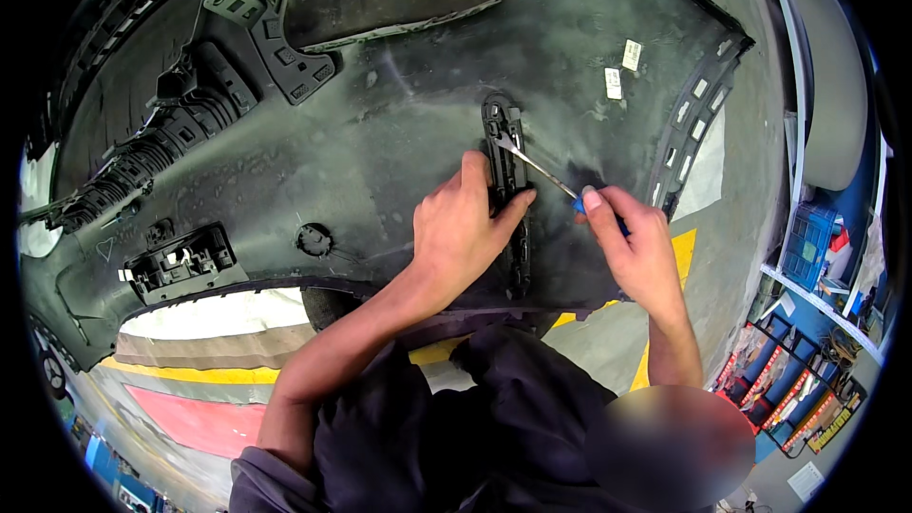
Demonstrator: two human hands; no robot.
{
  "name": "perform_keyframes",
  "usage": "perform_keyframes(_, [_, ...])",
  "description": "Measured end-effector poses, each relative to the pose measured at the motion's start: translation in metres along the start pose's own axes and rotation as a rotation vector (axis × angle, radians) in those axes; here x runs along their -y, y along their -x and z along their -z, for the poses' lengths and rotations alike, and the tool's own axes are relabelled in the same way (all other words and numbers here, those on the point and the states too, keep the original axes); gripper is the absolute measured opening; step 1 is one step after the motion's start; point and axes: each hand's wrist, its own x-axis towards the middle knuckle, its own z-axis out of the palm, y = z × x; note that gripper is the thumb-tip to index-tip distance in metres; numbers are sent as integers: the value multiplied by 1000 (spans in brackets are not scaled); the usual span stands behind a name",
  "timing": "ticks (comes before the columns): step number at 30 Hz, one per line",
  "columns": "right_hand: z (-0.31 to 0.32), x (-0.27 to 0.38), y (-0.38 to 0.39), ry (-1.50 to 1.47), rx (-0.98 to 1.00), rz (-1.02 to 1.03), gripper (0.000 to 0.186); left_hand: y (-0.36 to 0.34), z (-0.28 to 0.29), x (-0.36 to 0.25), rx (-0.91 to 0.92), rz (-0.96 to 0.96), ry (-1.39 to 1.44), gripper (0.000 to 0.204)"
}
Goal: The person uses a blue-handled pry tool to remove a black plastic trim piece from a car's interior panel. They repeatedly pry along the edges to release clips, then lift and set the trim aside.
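Observation:
Before me lies the inner side of a large black car bumper cover [399,133]. A long, narrow black plastic strip [519,256] with raised clips is set on it, running away from me. My left hand [463,228] grips this strip around its middle, thumb on the right edge and fingers on the left. My right hand [627,242] is closed round the blue handle of a screwdriver [541,169]. Its metal shaft points left and away, and the tip touches the strip near its far end. The underside of the strip is hidden.
Two white labels [614,84] are stuck on the bumper at the right. A bracket with a small unit [185,261] sits at the left. Yellow floor lines [679,266] pass beneath. Tool racks [793,385] and a blue crate [809,233] stand at the right.

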Motion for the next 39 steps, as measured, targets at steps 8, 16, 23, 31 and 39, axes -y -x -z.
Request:
perform_keyframes(8, [-2,-4,0,-71,56,-102,46,2,-2,2,-10,-11,31,53])
perform_keyframes(16, [-24,-6,14,-279,192,-178,48,6,-9,1,-64,-14,15,53])
perform_keyframes(23, [-11,-6,-2,-209,356,-257,58,9,-25,-1,-149,-27,57,57])
perform_keyframes(31, [7,27,-16,227,344,-55,49,9,-24,0,-128,-3,91,59])
perform_keyframes(39, [17,29,-30,518,320,104,46,7,-24,-3,-172,22,49,58])
